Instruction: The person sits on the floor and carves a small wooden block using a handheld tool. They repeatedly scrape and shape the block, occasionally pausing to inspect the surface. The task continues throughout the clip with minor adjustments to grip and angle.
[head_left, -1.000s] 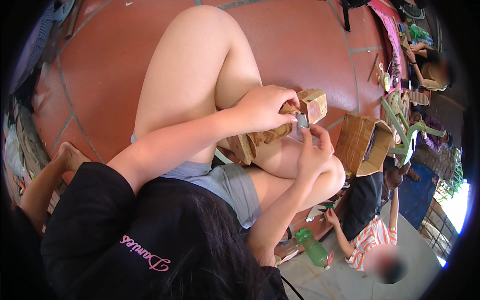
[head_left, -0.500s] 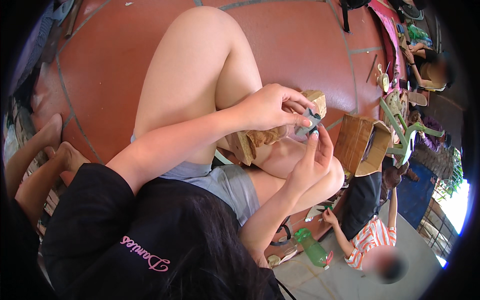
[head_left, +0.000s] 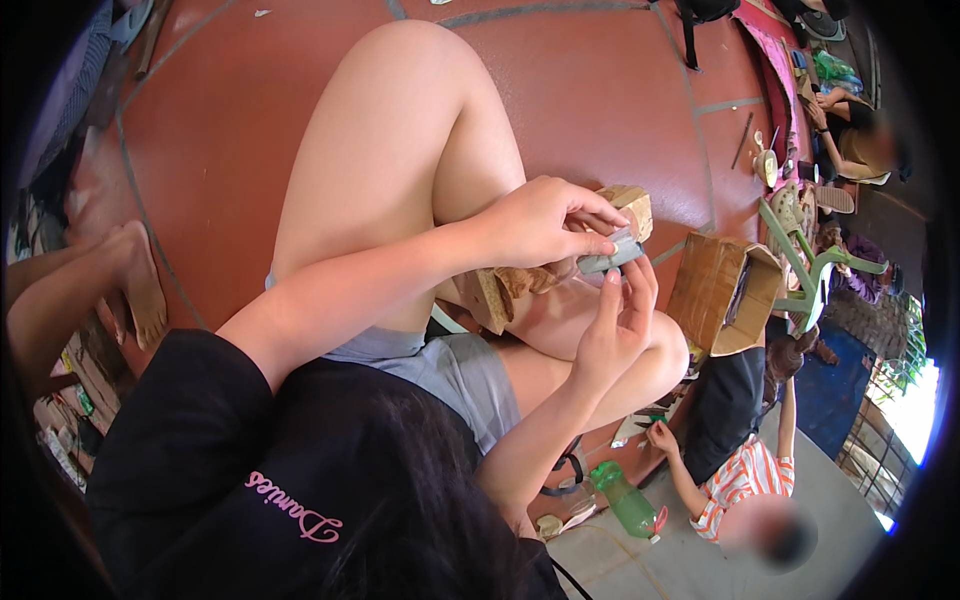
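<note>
My left hand point(head_left: 545, 222) pinches a small grey folded sheet point(head_left: 610, 254) between thumb and fingers. The sheet looks like a narrow strip with a darker end; its exact kind is hard to make out. From below, my right hand point(head_left: 622, 325) meets it, thumb and fingertips closed on its lower side. Under my hands a brown carved wooden piece point(head_left: 510, 293) rests on my lap between my legs. Its middle is partly covered by my left hand and wrist, and a paler blocky end point(head_left: 632, 208) shows beyond my fingers.
An open cardboard box point(head_left: 708, 292) stands right of my knee, with a green plastic stool point(head_left: 800, 250) beyond it. A green bottle point(head_left: 627, 500) lies at lower right, near a co-worker in a striped shirt point(head_left: 750, 480). Another person's bare foot point(head_left: 145, 285) is at the left.
The grey sheet has turned and now appears longer and narrower in my fingers. My right hand has shifted slightly left and down. At the left, the other person's feet have moved.
</note>
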